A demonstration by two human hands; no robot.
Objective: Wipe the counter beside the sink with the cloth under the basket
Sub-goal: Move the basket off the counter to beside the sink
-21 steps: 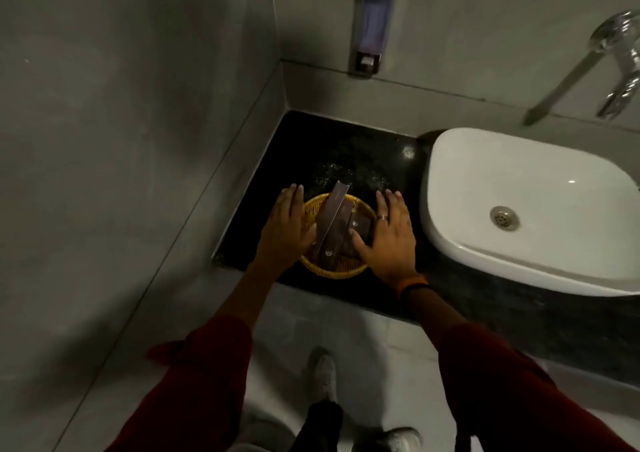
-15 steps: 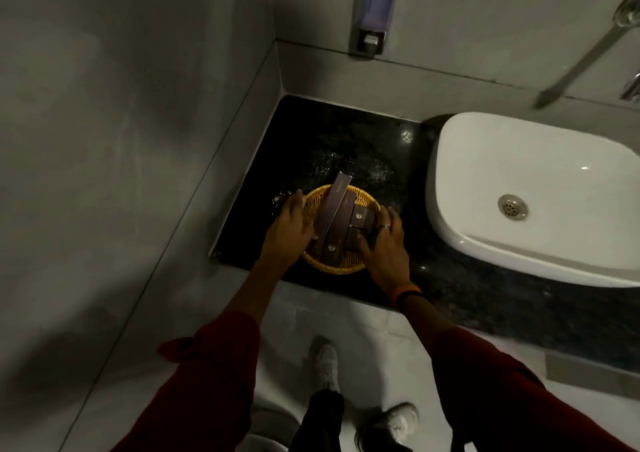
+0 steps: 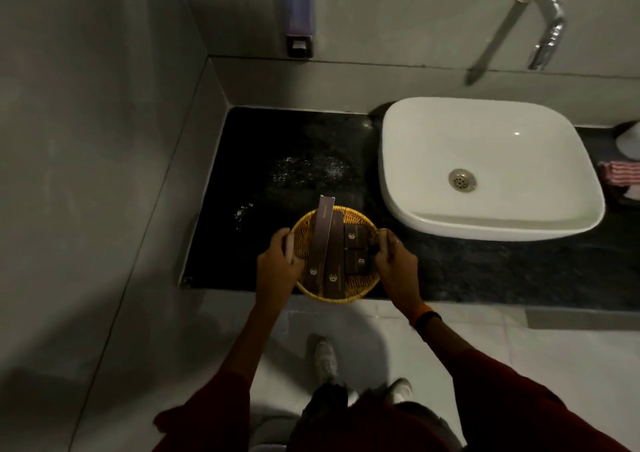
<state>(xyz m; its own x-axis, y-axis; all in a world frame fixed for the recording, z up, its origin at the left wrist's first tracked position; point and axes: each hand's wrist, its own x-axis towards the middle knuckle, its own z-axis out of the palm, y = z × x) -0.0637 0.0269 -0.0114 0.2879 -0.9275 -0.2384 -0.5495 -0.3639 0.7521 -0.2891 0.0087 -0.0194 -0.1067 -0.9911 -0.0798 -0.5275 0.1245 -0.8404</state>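
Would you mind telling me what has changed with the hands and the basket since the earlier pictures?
Both hands closed on the basket: the left hand and right hand, which lay flat beside it, now grip its rim on opposite sides. The basket has come toward the counter's front edge and now overhangs it. The boxes stay inside; the sink is unchanged. No cloth shows under the basket.

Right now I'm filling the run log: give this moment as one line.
stage: lifting basket | left hand: gripping basket rim | right hand: gripping opposite rim | cloth: not visible | counter: unwiped
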